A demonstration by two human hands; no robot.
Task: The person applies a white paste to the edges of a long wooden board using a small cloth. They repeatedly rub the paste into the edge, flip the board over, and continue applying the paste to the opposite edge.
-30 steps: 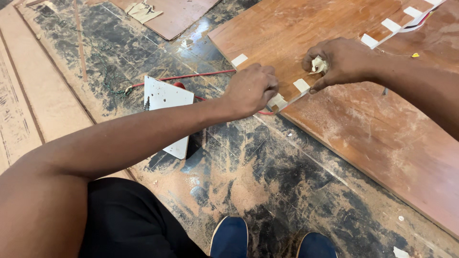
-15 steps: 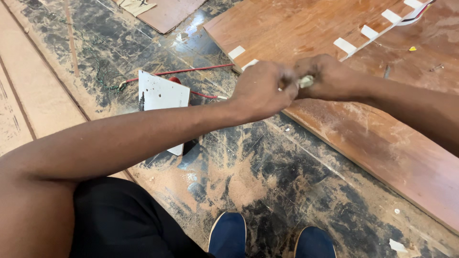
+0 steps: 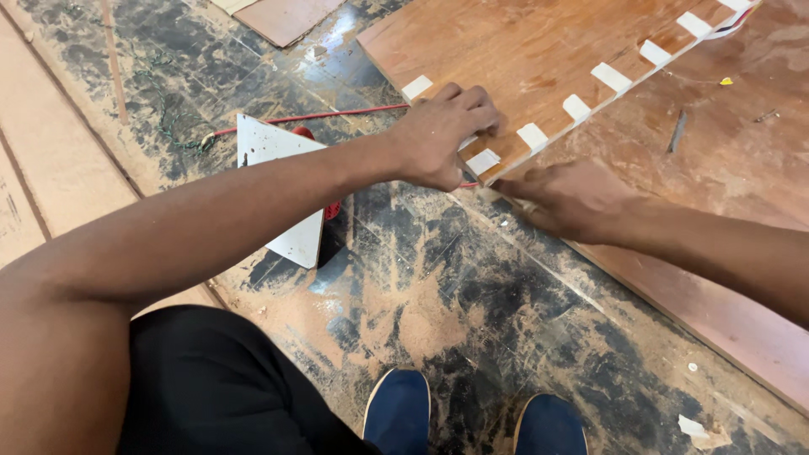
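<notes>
My left fingers (image 3: 472, 99) are curled knuckles-up and pressed down at the near corner of the reddish-brown wooden board (image 3: 522, 50) that fills the upper right of the frame. The left hand (image 3: 438, 135) rests there with its thumb toward the board's edge, beside a small pale strip of tape (image 3: 483, 160); I cannot tell whether the fingertips pinch anything, since they are tucked under. The left forearm runs in a long diagonal from the lower left of the frame up to the centre top.

My right hand (image 3: 569, 198) lies just right of centre, palm down and flat, fingers stretched loosely toward the left and slightly blurred. It sits on the near edge of a second dusty brown wooden board (image 3: 716, 253) that slopes down to the lower right, with nothing visibly in its grasp. The right forearm enters from the right edge of the frame.

Along the seam between the two boards, a row of pale tape pieces (image 3: 610, 77) climbs toward the upper right corner.

Left of centre stands a white triangular panel (image 3: 282, 194), with a thin red wire (image 3: 320, 116) running from behind it to the board's corner. The dark, sawdust-streaked floor (image 3: 472, 303) covers the middle, and two blue shoe tips (image 3: 472, 417) show at the bottom edge.
</notes>
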